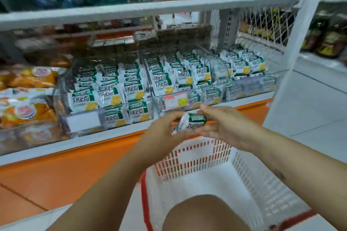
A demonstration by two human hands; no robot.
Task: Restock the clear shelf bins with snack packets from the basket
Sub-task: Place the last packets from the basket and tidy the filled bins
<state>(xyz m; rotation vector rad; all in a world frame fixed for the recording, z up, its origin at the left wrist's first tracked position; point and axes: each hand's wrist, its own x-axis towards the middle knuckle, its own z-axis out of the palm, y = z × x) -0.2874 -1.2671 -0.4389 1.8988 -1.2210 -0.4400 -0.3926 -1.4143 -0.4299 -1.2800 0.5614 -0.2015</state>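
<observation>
1. A bare knee (204, 212) lies lowest in view, against the white basket (262, 184) with its red rim.
2. Above the basket's far wall, the left hand (161, 133) and right hand (223, 125) meet on one green-and-white snack packet (193, 123); the left fingers (170, 120) curl round its lower end; the right thumb and fingers (206, 131) pinch its upper end; the packet hangs tilted in the air, just short of the shelf (93, 139).
3. On that shelf stand three clear bins side by side: left bin (58, 97), middle bin (195, 99), right bin (249, 86); each holds rows of like packets; a red-and-yellow price label (175, 100) sits on the middle bin's front.
4. Left of the bins lie orange packets (24, 99); the higher shelf is blurred.
</observation>
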